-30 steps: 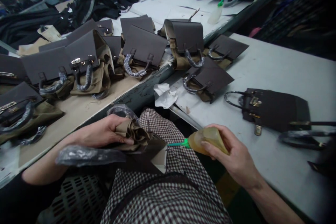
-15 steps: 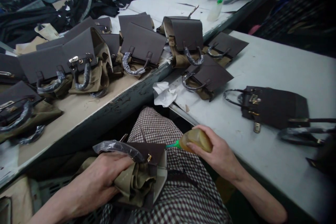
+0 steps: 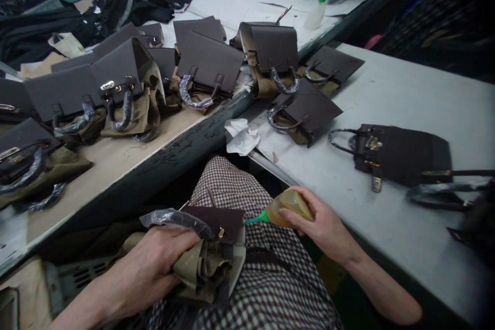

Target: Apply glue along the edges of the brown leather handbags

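Observation:
A dark brown bag (image 3: 228,221) with olive lining (image 3: 203,268) rests on my lap, over checkered cloth. My left hand (image 3: 154,258) grips it beside the plastic-wrapped handle (image 3: 178,219), its fingers closed round the lining. In my right hand (image 3: 317,221) is a squeeze bottle (image 3: 288,209) of yellowish liquid, tilted left. Its green nozzle tip touches or nearly touches the bag's upper right corner. A gold-coloured clasp shows near that corner. The fingertips of my left hand are partly hidden.
Several unfinished bags (image 3: 209,62) lie along the left table (image 3: 127,157). On the right table (image 3: 410,237) are more bags, including a dark one (image 3: 402,154), and crumpled white paper (image 3: 242,136). Another bottle (image 3: 315,14) stands at the back. A person in checkered clothing (image 3: 433,36) is at the upper right.
The bottle's nozzle has moved very slightly down along the bag's corner, and the bottle is tilted a little more. The whole view has shifted slightly. Both hands keep their hold.

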### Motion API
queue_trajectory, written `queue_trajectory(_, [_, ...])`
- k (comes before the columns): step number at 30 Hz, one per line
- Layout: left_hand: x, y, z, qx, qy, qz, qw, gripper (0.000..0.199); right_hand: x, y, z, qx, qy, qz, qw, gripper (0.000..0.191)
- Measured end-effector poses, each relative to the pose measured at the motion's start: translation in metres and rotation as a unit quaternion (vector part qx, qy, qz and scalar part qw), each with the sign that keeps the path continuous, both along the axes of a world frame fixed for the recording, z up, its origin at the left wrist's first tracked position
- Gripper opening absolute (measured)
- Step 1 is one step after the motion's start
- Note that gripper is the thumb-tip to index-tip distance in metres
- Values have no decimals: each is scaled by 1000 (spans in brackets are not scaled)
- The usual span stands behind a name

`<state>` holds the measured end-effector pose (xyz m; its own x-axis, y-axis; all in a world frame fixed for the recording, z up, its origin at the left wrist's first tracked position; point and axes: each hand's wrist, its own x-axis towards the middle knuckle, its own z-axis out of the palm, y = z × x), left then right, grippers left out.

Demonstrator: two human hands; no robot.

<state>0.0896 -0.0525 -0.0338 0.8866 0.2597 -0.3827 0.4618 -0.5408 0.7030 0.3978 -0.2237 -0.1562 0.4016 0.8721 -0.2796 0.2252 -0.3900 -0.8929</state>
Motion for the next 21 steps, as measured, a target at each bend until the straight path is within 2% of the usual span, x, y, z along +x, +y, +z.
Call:
queue_trajectory(4, [3,1,-1,-12,-20,9,1000,36,-2,-1,2,-9,-3,26,1000,46])
queue_trajectory(10, [3,4,-4,-15,-25,33,999,28,-5,-10,11,-28,25,56,998,45])
queue_trajectory(16, [0,7,-6,-35,-3,36,999,24,-6,-17,8,-45,115,-2,992,51])
queue_trajectory(21, [-1,3,-7,-22,-5,32,999,25,-11,-14,17,-42,8,33,999,46])
